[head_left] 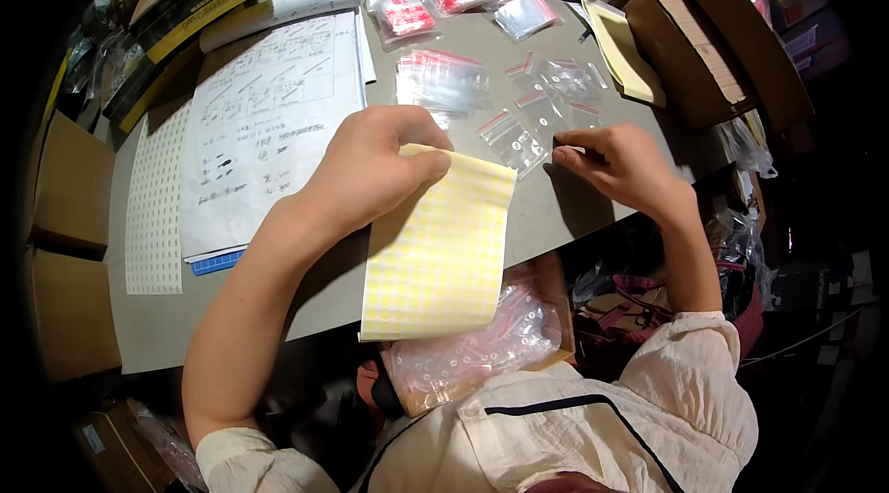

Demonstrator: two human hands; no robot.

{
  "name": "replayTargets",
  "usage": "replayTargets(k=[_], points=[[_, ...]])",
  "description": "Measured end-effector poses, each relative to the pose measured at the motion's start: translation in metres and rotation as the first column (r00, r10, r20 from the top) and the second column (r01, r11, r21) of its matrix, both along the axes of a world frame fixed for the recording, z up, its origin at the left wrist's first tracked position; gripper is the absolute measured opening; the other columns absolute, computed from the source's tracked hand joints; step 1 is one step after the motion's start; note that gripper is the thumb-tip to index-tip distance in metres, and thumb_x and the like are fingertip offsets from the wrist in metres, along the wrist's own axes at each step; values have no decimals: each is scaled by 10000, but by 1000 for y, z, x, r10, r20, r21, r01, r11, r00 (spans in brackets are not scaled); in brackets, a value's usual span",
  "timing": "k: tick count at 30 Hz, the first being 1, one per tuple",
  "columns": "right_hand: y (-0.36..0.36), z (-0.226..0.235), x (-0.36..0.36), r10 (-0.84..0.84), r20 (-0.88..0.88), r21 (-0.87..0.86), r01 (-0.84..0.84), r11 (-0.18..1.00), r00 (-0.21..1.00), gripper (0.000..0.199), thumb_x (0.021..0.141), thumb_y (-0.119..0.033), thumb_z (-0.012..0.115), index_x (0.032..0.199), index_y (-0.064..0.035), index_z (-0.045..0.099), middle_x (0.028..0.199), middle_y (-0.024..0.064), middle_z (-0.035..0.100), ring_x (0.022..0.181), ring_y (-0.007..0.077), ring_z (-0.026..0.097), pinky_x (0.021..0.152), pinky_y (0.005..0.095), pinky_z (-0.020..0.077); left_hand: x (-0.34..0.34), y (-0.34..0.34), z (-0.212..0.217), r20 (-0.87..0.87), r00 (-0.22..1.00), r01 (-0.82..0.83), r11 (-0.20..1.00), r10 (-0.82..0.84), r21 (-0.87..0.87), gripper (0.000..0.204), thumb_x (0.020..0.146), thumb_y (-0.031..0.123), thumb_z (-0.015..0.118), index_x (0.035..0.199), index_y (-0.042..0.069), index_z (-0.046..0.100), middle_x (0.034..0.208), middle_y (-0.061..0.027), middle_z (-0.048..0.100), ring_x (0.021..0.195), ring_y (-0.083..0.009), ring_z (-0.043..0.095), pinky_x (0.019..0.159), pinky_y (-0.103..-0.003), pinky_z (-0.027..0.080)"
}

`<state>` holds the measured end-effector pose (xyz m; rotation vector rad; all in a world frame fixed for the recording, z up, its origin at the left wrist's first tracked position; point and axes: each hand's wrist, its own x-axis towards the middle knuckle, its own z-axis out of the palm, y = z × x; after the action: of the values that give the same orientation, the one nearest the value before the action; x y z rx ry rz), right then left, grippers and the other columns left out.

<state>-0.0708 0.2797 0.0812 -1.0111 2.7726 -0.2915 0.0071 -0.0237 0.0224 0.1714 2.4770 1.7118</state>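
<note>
Between the thumb and fingers of my left hand is the top edge of a sheet of round yellow stickers. The sheet hangs down past the table's front edge. My right hand is closed in a pinch over the table, beside several small clear zip bags with small round marks or parts. Whatever its fingertips hold, if anything, is too small to make out. Beyond my left hand lies a fanned stack of clear zip bags with red strips. Below the sheet, a cardboard box holds clear bags with white rings.
Handwritten papers and a sticker sheet lie on the left of the grey table. Red-printed packs and a yellow pad are at the back. Cardboard boxes stand at the right, others at the left.
</note>
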Motion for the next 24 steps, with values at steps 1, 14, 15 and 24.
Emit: replayTargets(k=[1, 14, 15, 24], points=[[0, 2, -4, 2, 69, -12, -2, 1000, 998, 331, 1017, -304, 719, 1098, 10, 780, 760, 136, 731, 607, 233, 646, 604, 334, 504, 0, 0, 0, -7, 1000, 6, 1000, -6, -11, 187, 889, 116, 755, 1007, -27, 727, 926, -57, 726, 886, -111, 645, 836, -297, 524], [-79, -17, -88, 220, 386, -401, -51, 915, 896, 200, 948, -6, 659, 1142, 16, 612, 996, 8, 652, 903, 85, 606, 776, 264, 517, 1, 2, -1, -8, 999, -54, 998, 54, -15, 212, 898, 143, 742, 1021, -28, 726, 947, -79, 743, 906, -133, 668, 853, -311, 535], [-85, -24, -90, 253, 305, -417, -110, 902, 918, 197, 948, -7, 662, 1137, 18, 609, 985, 11, 647, 896, 86, 601, 773, 274, 516, 1, 2, -1, -4, 998, -59, 998, 59, -13, 215, 898, 145, 742, 1025, -28, 727, 949, -81, 744, 910, -136, 670, 854, -314, 536], [-85, -46, -92, 147, -313, -118, -192, 974, 938, 266, 901, -124, 730, 1079, 6, 580, 1000, 214, 700, 955, 430, 667, 834, 505, 525, 3, 5, 2, -65, 996, -71, 996, 68, -47, 242, 898, 146, 743, 1062, -31, 723, 979, -90, 749, 954, -161, 682, 900, -329, 537]])
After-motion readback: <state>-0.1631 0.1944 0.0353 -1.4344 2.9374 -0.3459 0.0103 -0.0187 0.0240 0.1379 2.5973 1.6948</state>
